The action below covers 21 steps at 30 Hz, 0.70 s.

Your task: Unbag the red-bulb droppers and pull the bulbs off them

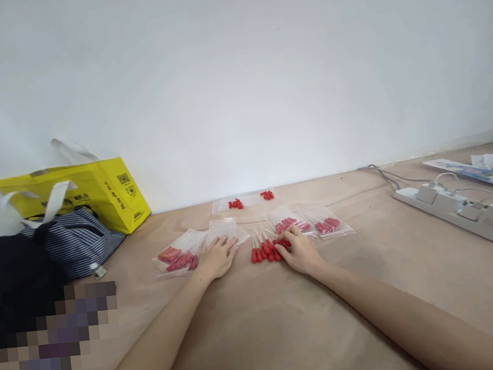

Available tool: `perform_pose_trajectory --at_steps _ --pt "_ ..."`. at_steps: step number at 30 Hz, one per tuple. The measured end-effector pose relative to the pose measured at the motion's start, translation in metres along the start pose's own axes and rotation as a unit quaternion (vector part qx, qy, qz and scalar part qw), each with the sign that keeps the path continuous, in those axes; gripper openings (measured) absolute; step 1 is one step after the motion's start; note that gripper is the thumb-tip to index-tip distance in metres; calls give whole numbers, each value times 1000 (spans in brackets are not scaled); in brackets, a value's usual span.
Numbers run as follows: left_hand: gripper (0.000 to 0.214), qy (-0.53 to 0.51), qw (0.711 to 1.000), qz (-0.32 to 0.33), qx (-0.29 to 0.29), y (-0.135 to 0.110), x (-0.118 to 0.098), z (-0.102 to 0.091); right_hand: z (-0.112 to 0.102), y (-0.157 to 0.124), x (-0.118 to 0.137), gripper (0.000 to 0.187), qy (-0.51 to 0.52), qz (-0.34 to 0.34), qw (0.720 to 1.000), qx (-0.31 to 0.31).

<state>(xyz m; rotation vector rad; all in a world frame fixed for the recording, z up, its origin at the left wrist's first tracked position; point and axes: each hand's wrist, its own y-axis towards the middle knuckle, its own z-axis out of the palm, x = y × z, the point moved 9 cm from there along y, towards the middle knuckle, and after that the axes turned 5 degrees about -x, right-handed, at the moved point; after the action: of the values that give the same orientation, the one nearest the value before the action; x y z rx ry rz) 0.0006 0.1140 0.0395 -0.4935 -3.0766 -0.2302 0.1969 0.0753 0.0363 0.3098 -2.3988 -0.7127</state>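
Two bare hands rest palm-down on the tan table [261,335], close together toward its far side; the left hand [216,259] lies flat with its fingers stretched out over a clear bag [226,229], pressing on it and gripping nothing; the right hand [300,252] lies near it, fingers bent lightly over the red ends of the loose droppers [264,252], and whether it pinches one I cannot tell. One row of these droppers sits between the two hands, touching the right fingertips; five or six red bulbs show, but they overlap and the clear stems fade into the table, so the count is unsure.

Three filled packets lie nearby: the left packet [177,258] just beside the left hand; the middle packet [290,223] and the right packet [329,224] beyond the right hand, side by side; how many droppers each holds is too small to make out. Two small red clusters [235,204] lie on far plastic [248,201] by the wall; one sheet or two, I cannot tell.

Three bags stand at the left: a yellow bag [103,190], a striped bag [75,239] and a black bag [6,278], the last cut off by the edge and partly behind a blurred patch. One white power strip [462,211] and some papers [484,168] run off the right edge.
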Motion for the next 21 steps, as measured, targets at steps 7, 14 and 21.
perform_pose_trajectory --at_steps 7,14,21 --pt "43 2 998 -67 -5 -4 32 -2 0 0 0 11 1 0 1000 2" --pt "43 -15 989 -88 -121 -22 84 -39 -4 0 -1 10 1 12 1000 -11" --pt "34 22 980 -195 -13 -37 148 -30 -2 0 0 10 -3 5 1000 1"
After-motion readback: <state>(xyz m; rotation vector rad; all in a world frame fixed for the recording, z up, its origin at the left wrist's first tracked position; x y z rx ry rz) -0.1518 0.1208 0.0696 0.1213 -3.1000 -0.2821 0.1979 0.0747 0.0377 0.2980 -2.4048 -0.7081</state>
